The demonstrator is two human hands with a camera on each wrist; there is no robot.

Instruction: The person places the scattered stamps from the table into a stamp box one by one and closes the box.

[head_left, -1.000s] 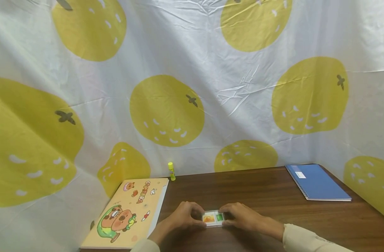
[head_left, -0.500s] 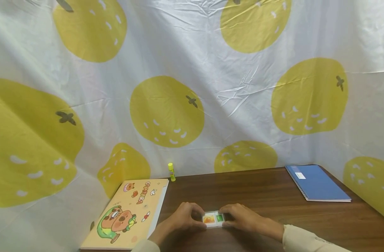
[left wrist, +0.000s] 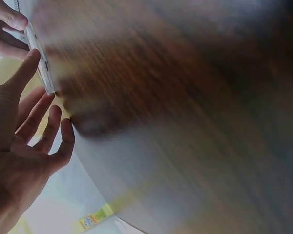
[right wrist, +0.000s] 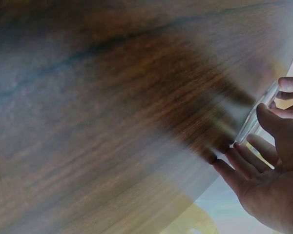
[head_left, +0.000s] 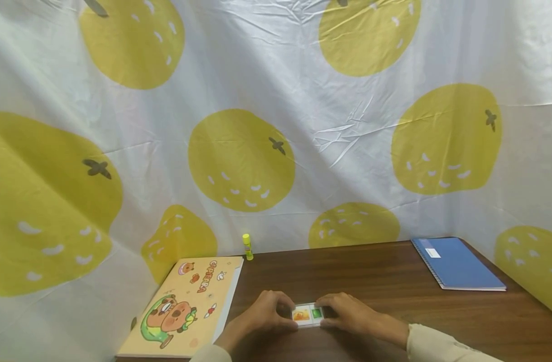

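Observation:
A small flat, clear-edged case (head_left: pixel 308 315) with an orange picture and a green picture on white lies level, close over the brown table, in the head view. My left hand (head_left: pixel 265 312) pinches its left end between thumb and fingers. On the opposite end, my right hand (head_left: pixel 351 315) has the same kind of grip. From the left wrist view, the case (left wrist: pixel 45 73) appears edge-on as a thin transparent slab, with the thumb on its near side. The right wrist view has the case (right wrist: pixel 251 117) between the right thumb and fingertips, the other fingers spread beside it.
A cartoon-covered folder (head_left: pixel 185 306) lies at the left of the table (head_left: pixel 330 266). Behind it stands a yellow glue stick (head_left: pixel 247 247). At the back right is a blue spiral notebook (head_left: pixel 459 264). A white curtain with yellow fruit (head_left: pixel 241 160) encloses the table.

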